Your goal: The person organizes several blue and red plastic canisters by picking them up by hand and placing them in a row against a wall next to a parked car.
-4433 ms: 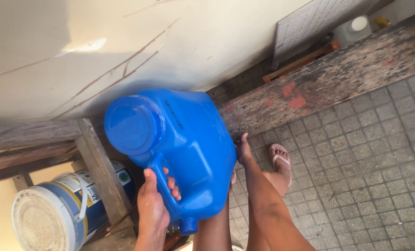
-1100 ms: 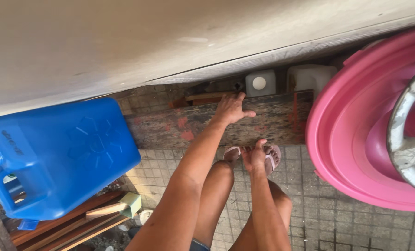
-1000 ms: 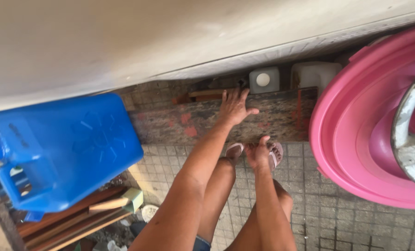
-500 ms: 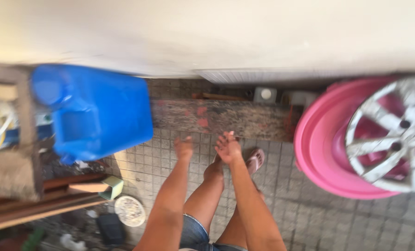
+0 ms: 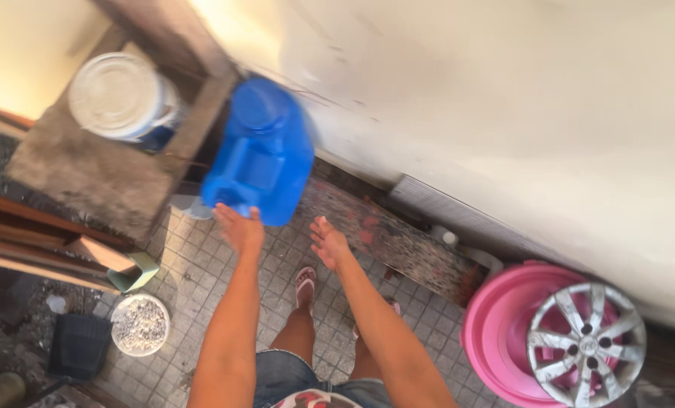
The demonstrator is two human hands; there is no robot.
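A big blue plastic jug [image 5: 262, 155] with a wide blue cap stands tilted against the pale wall [image 5: 503, 113], next to a rough wooden stand [image 5: 99, 177]. My left hand [image 5: 239, 227] reaches up to the jug's lower edge and touches it; blur hides whether the fingers grip. My right hand [image 5: 328, 242] hangs to the right of the jug, fingers apart and holding nothing. My feet in flip-flops [image 5: 305, 283] stand on the small grey floor tiles below.
A white paint bucket [image 5: 122, 94] sits behind the stand. A worn wooden plank [image 5: 398, 242] lies along the wall. At the right, a pink basin [image 5: 496, 332] holds a silver wheel cover [image 5: 586, 340]. Wooden boards [image 5: 27, 245], a round dish of gravel [image 5: 139, 325] and a black pot [image 5: 80, 344] lie at the left.
The view has swung and pulled back. My left hand has risen from mid-air to the blue jug's lower edge. My right hand stays free.
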